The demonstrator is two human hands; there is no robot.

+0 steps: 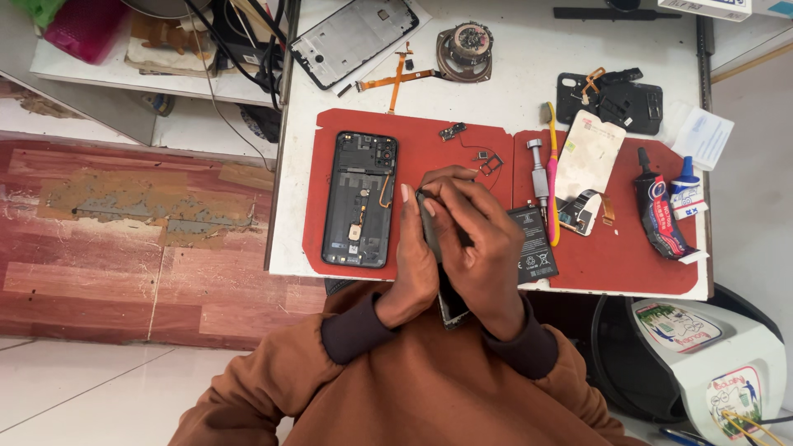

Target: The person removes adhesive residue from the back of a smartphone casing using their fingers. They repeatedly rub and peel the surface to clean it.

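While both hands work close to the person's chest, a thin dark phone part [446, 301], likely a screen or frame piece, stands on edge between them, its lower end poking out below the wrists and its upper end reaching up to the fingertips. Judged by look: light, stiff, thin, probably glass-faced and easy to crack if bent, so best gripped along the long edges rather than pressed on the flat. Left hand [415, 256] is wrapped along the part's left side, thumb pointing up, fingers closed on it. Right hand [479, 239] is curled over the top from the right, fingertips pressed together at the upper edge as if picking at something small; whether a tool sits in that pinch cannot be told. The part is held just above the near edge of the bench [512, 74], over a red work mat [628, 264]. Just left of the hands lies an opened phone body [360, 198], back off, insides showing. Just right, partly under the right hand, a black battery [535, 248]; beyond it a metal-tipped screwdriver [538, 169], a pink and yellow toothbrush [552, 177], then glue tubes [661, 215] at the far right. Further back on the white top, a bare phone frame [353, 37] and an orange flex cable [396, 78].
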